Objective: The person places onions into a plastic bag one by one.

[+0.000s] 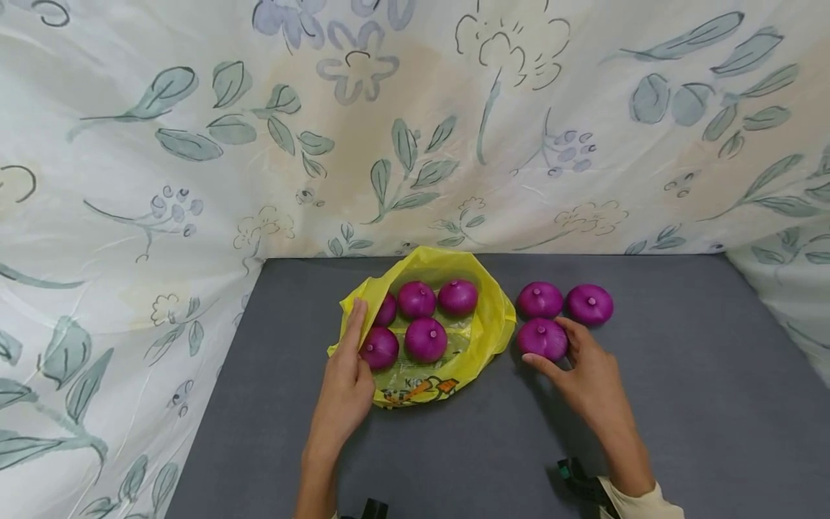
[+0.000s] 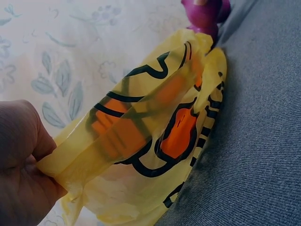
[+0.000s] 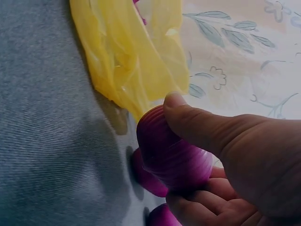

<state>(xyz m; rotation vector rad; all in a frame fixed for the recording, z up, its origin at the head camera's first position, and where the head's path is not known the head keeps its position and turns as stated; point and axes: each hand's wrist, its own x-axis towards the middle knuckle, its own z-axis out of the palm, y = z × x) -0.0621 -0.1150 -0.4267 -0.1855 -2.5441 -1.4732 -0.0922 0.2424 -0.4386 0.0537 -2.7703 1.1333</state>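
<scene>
A yellow plastic bag [image 1: 491,317] lies with its mouth spread, and several red onions [image 1: 426,340] sit inside it. At the bag's left rim, my left hand [image 1: 344,382] pinches the plastic between thumb and fingers, plain in the left wrist view. To the right of the bag, my right hand [image 1: 593,378] grips one red onion [image 3: 171,153] between its thumb and fingers. In the right wrist view that onion appears raised off the table. Just behind it are two more onions, one nearer the bag [image 1: 540,298] and one farther right [image 1: 589,304].
A dark grey cloth [image 1: 700,404] covers the table. Floral-patterned sheeting [image 1: 402,144] hangs along the back and the left and right sides. Printed orange and black figures [image 2: 176,134] mark the bag's wall.
</scene>
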